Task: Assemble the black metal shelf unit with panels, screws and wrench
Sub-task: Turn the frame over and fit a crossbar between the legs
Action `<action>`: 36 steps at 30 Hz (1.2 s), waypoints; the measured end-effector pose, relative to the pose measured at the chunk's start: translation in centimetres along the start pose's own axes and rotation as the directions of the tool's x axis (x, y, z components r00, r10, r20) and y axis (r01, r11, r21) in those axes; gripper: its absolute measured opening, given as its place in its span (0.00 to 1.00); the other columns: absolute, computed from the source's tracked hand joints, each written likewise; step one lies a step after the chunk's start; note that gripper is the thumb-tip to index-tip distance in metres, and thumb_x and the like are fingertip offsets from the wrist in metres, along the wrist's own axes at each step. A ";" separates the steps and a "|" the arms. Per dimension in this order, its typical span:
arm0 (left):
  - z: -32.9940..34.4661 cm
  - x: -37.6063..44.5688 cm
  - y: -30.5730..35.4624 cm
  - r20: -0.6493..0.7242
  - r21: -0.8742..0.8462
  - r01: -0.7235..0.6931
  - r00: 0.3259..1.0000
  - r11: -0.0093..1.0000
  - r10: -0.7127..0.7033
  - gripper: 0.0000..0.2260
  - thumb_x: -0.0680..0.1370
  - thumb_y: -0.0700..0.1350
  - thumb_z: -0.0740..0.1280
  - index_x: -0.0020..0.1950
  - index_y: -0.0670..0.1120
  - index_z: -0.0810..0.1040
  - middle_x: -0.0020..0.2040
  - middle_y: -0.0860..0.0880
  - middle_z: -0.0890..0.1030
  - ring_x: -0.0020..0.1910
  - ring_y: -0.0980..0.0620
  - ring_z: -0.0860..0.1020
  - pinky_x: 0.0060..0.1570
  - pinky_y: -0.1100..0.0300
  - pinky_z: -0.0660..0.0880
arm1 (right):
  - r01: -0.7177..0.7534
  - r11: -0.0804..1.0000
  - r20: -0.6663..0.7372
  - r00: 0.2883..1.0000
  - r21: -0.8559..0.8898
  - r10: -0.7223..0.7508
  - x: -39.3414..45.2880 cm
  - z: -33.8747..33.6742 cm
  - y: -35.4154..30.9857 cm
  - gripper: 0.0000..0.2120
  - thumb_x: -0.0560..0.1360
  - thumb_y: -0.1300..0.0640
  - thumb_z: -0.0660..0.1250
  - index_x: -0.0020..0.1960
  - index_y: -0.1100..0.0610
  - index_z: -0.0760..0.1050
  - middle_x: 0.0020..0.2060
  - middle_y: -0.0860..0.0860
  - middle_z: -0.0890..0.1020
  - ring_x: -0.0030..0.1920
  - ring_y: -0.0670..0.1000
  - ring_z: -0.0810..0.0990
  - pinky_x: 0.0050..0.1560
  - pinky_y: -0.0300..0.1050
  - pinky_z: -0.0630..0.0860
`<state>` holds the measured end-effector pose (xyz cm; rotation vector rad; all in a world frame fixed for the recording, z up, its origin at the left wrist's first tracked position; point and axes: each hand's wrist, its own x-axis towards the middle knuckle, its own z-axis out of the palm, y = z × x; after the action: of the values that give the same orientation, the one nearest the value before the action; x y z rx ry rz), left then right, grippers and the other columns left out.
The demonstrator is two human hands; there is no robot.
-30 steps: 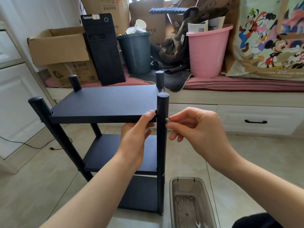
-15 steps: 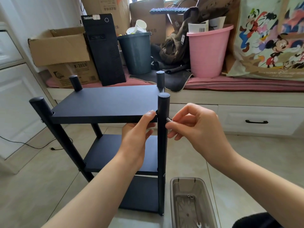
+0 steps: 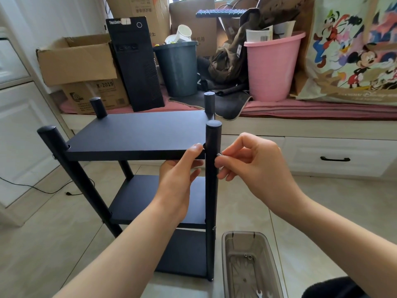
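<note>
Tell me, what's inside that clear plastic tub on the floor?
In the tub lie two small metal rings near the middle and a little wrench at the near end. The frame's bottom edge cuts off the rest.

Beige tile floor (image 3: 43, 244) lying underfoot. White drawer bench (image 3: 322, 151) running 12 to 3 o'clock, carrying boxes (image 3: 79, 59), pink bucket (image 3: 272, 65). Daylight coming from 12.

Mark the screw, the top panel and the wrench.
screw (image 3: 219, 155), head view: its silvery head, at the right hand's fingertips.
top panel (image 3: 139, 131), head view: middle of its upper face.
wrench (image 3: 259, 293), head view: open end, in the tray.
</note>
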<state>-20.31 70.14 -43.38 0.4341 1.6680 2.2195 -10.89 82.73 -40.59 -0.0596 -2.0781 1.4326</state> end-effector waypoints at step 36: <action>0.1 0.2 -0.1 0.004 -0.029 0.005 1.000 1.000 -0.005 0.15 0.80 0.51 0.67 0.57 0.41 0.83 0.55 0.42 0.85 0.60 0.42 0.81 0.64 0.50 0.74 | -0.035 0.986 -0.110 0.994 -0.165 0.017 -0.4 0.7 -0.8 0.08 0.72 0.65 0.74 0.41 0.56 0.76 0.32 0.50 0.84 0.31 0.45 0.84 0.36 0.39 0.81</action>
<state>-20.45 70.36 -43.41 0.4264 1.6308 2.2354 -10.67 81.64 -40.22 -0.2277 -2.1100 1.2395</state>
